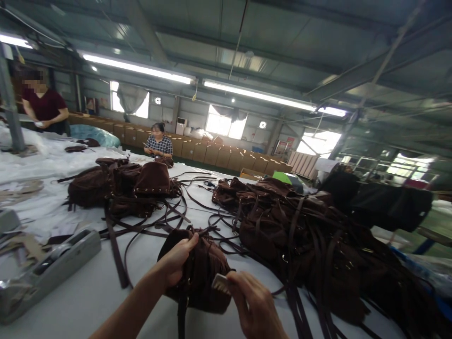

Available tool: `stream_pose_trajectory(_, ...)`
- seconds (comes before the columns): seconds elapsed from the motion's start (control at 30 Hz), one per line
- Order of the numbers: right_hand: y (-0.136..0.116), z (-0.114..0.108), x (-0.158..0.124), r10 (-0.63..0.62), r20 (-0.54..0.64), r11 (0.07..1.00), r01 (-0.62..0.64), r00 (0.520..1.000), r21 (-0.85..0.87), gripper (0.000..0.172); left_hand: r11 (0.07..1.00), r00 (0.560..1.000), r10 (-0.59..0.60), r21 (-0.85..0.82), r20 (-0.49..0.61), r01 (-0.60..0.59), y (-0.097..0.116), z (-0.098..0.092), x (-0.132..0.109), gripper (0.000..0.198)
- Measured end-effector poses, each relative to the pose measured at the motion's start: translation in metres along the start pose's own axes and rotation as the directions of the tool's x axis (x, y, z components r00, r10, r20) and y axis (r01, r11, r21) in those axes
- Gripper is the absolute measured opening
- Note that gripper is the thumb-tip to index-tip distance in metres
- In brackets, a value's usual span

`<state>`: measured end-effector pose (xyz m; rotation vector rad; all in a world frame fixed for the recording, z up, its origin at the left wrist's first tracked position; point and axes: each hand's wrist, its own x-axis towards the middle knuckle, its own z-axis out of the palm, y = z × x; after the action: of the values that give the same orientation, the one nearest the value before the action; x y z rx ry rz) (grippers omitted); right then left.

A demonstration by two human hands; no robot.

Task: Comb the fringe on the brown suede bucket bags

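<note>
A dark brown bag (208, 268) with straps and fringe-like strips lies on the white table in front of me. My left hand (180, 259) grips it near its gathered top, thumb on the upper side and the other fingers partly hidden. Pinched in my right hand (252, 296) is a small pale brush (221, 284), its bristles against or very close to the bag's right side. A long strap hangs from the bag toward the table's near edge.
Brown bags (116, 183) with loose straps lie at the left, and a large heap of them (300, 235) covers the right. A grey tape dispenser (52, 268) stands at the near left. Two people work beyond the table, before a row of cardboard boxes (212, 153).
</note>
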<state>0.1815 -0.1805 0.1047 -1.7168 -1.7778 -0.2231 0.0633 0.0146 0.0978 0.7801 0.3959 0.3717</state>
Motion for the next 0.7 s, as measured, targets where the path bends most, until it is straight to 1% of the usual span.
stream_pose_trajectory(0.07, -0.004, -0.006, 0.022, -0.034, -0.020, 0.999, 0.033, 0.999, -0.026, 0.018, 0.999, 0.999, 0.022, 0.034, 0.030, -0.023, -0.010, 0.004, -0.001, 0.031)
stream_pose_trajectory(0.13, -0.005, -0.003, 0.036, -0.075, -0.014, 0.993, 0.074, 0.997, -0.091, 0.019, 0.996, 0.999, 0.027, 0.090, 0.026, -0.029, -0.017, 0.007, -0.003, 0.035)
stream_pose_trajectory(0.2, -0.004, 0.002, 0.043, -0.104, 0.008, 0.981, 0.103, 0.995, -0.165, 0.017, 0.988, 1.000, 0.022, 0.150, 0.011, -0.023, -0.021, 0.009, -0.004, 0.040)
stream_pose_trajectory(0.27, -0.001, 0.005, 0.045, -0.121, 0.044, 0.966, 0.128, 0.992, -0.226, 0.017, 0.985, 0.999, 0.021, 0.173, 0.028, -0.025, -0.020, 0.012, -0.007, 0.043)
stream_pose_trajectory(0.37, 0.001, 0.002, 0.042, -0.100, 0.133, 0.955, 0.133, 0.986, -0.266, 0.020, 0.993, 0.997, 0.026, 0.116, 0.068, -0.034, -0.015, 0.016, -0.011, 0.038)
stream_pose_trajectory(0.47, 0.001, -0.003, 0.034, -0.073, 0.233, 0.961, 0.131, 0.970, -0.245, 0.026, 0.998, 0.998, -0.001, 0.055, 0.068, -0.003, -0.012, 0.019, -0.014, 0.032)
stream_pose_trajectory(0.53, 0.002, -0.003, 0.028, -0.038, 0.270, 0.962, 0.108, 0.962, -0.251, 0.028, 0.999, 0.997, -0.020, 0.045, 0.075, 0.017, -0.010, 0.019, -0.015, 0.031)
stream_pose_trajectory(0.63, 0.005, 0.007, 0.013, 0.019, 0.291, 0.952, 0.072, 0.957, -0.298, 0.029, 1.000, 0.997, 0.012, 0.021, 0.073, -0.014, -0.007, 0.017, -0.013, 0.030)
stream_pose_trajectory(0.7, 0.009, 0.018, 0.001, -0.008, 0.301, 0.943, 0.107, 0.954, -0.315, 0.029, 0.999, 0.999, 0.032, 0.007, 0.039, -0.032, -0.004, 0.015, -0.012, 0.030)
